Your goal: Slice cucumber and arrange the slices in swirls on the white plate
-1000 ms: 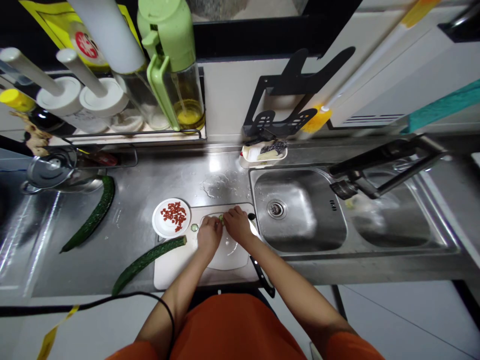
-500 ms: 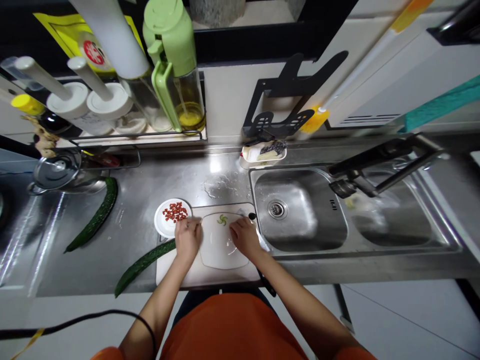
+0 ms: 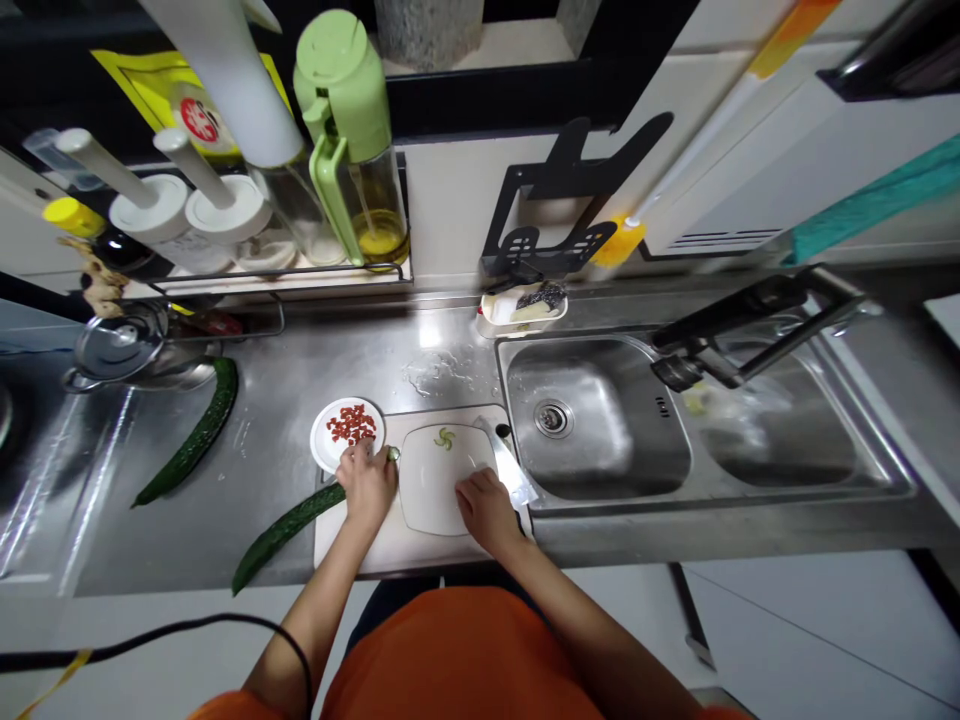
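Observation:
A white square plate (image 3: 442, 480) lies on a pale cutting board (image 3: 409, 545) beside the sink. A small pinwheel of green cucumber slices (image 3: 444, 438) sits at the plate's far edge. My left hand (image 3: 367, 485) is curled at the plate's left side, touching the cut end of a long cucumber (image 3: 281, 530), with a loose cucumber slice (image 3: 392, 454) at its fingertips. My right hand (image 3: 487, 510) rests closed on the plate's right front edge, next to a knife blade (image 3: 510, 470). A small round dish of red bits (image 3: 347, 432) is just beyond my left hand.
A second cucumber (image 3: 191, 435) lies on the steel counter to the left, near a pot lid (image 3: 116, 345). The double sink (image 3: 600, 420) and black tap (image 3: 742, 330) are to the right. Bottles and an oil jug (image 3: 352, 150) stand on the back rack. A black cable (image 3: 150, 640) runs along the front edge.
Both hands left the cucumber slices at the plate's far edge. My left hand moved left to the long cucumber's end; my right hand drew back to the plate's near right side.

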### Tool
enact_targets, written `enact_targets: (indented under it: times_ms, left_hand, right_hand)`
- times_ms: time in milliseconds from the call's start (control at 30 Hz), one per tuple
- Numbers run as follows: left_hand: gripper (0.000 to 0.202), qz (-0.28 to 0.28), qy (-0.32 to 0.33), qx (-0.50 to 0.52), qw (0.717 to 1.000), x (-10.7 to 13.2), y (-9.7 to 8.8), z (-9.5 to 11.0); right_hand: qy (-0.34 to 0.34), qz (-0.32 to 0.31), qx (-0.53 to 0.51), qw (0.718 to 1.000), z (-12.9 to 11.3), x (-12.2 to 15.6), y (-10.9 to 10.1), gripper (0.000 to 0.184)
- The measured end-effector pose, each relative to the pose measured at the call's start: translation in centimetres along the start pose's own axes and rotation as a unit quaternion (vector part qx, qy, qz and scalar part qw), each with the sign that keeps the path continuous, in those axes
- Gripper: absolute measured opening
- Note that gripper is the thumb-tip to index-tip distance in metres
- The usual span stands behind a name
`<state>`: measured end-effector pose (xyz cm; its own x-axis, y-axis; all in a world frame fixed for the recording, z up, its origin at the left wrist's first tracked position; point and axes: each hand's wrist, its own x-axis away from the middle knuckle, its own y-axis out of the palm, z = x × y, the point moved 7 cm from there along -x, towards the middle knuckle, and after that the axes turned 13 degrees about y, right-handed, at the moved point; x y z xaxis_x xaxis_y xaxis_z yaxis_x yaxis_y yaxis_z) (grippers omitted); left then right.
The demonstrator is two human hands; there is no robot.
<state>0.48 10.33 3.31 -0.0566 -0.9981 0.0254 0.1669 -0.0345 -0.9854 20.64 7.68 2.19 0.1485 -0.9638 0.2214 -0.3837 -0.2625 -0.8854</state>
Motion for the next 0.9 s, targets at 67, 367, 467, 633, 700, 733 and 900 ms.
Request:
enact_targets:
  times_ms: [67,367,467,633,700,733,900]
  left_hand:
    - [0.026,0.003,-0.001,0.006,1.0,0.0,0.0,-0.1]
    - [0.017,0.025,-0.02,0.037,0.999,0.0,-0.1,-0.3]
    - [0.013,0.027,-0.031,0.064,0.997,0.0,0.0,-0.6]
    - [0.01,0.032,-0.042,0.14,0.989,0.2,-0.3,-1.4]
    - [0.009,0.023,-0.021,0.192,0.981,0.1,-0.4,-1.4]
    - [0.008,0.015,-0.009,0.226,0.974,0.1,-0.5,-1.2]
    - [0.01,-0.03,-0.029,0.427,0.903,0.1,0.5,0.5]
  right_hand:
    - [0.002,-0.003,0.0,1.0,0.0,0.2,0.2,0.015]
    - [-0.012,0.002,-0.001,1.0,-0.3,0.5,0.6,0.017]
    - [-0.011,0.002,-0.008,1.0,-0.3,0.5,0.6,0.017]
    - [-0.005,-0.017,-0.03,0.999,-0.3,0.4,0.6,0.016]
    - [-0.006,-0.021,-0.05,0.999,-0.4,0.1,0.5,0.016]
    - [-0.007,-0.021,-0.063,0.998,-0.5,0.0,0.4,0.017]
    - [-0.003,-0.011,-0.198,0.98,-1.4,-1.1,-0.9,0.014]
